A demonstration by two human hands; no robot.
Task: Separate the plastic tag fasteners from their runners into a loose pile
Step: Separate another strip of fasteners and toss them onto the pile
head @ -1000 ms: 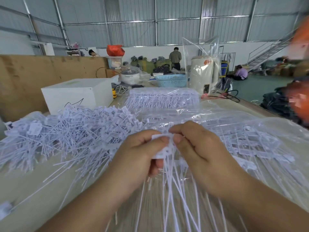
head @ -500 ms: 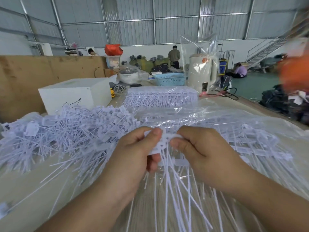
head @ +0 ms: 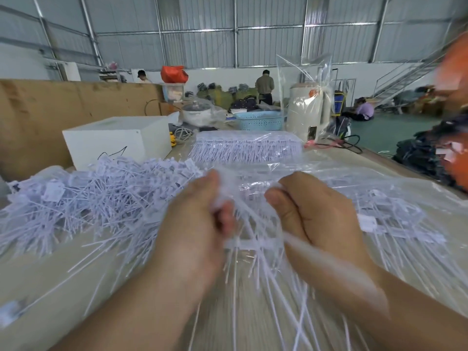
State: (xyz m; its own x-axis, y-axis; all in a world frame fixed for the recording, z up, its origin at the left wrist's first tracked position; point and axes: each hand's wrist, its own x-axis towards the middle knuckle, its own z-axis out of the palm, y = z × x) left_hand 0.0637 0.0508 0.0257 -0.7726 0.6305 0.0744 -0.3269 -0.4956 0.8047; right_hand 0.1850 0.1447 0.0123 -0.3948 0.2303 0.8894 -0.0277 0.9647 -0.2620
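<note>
Centrally, left hand (head: 200,224) and right hand (head: 311,214), fingers curled, grasping blurred fastener bunch (head: 253,239) at frame centre; long stems fan downward toward lower edge. Loose pile (head: 96,196) at left.

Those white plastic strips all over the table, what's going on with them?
A person is pulling plastic tag fasteners apart by hand. The left hand and right hand each grip part of one bunch of fasteners, its long tails hanging down between them. A loose pile of separated ones lies to the left, and a bagged stack sits farther back on the table.
</note>
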